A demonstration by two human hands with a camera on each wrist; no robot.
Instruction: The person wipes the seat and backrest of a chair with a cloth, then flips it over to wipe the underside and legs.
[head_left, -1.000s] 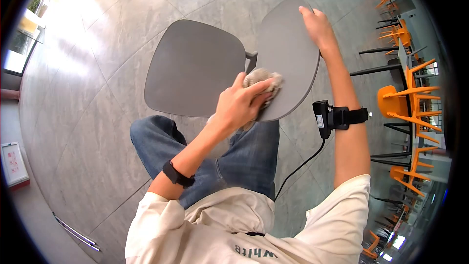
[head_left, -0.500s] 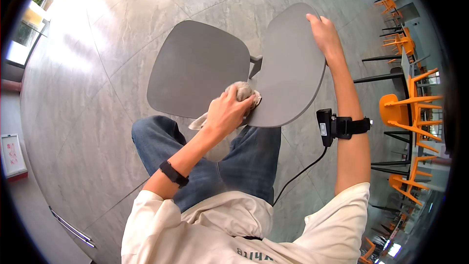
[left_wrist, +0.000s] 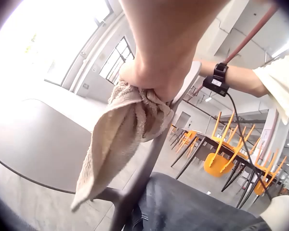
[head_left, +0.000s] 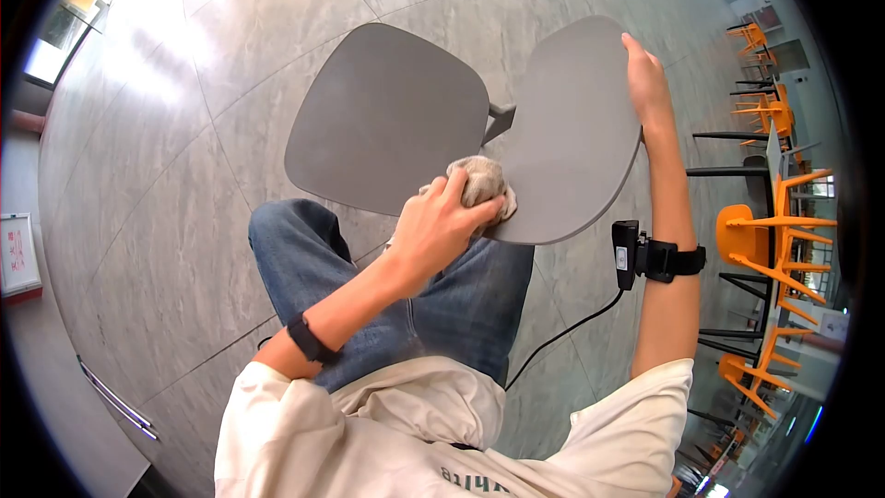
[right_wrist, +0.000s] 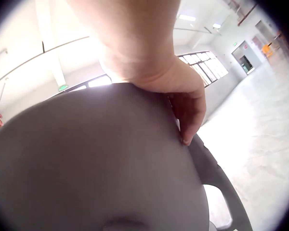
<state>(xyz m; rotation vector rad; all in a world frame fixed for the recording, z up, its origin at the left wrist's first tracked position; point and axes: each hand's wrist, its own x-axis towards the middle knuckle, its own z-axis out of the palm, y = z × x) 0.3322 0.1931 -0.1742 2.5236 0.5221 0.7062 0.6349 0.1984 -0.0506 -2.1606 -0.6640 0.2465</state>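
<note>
Cloth [head_left: 483, 183] is grasped in left hand [head_left: 431, 229] at chair backrest [head_left: 576, 129]; right hand [head_left: 649, 92] grips its edge. Wiping appears unfinished; remaining area indeterminate.

"What do you see at the table [head_left: 773, 152]?"

"I see upturned orange chairs [left_wrist: 216, 164] on it."

"And opposite the table?"

"Across the grey floor [head_left: 184, 249] from it, I see a white sign [head_left: 18, 254] with red markings."

Before me, the chair's seat [head_left: 387, 120] lies left and its backrest [head_left: 576, 129] right, a bracket [head_left: 499, 122] between them, the cloth [head_left: 481, 181] on the backrest's near end, and tables [head_left: 775, 155] bearing upturned chairs [head_left: 745, 229] well off right.
</note>
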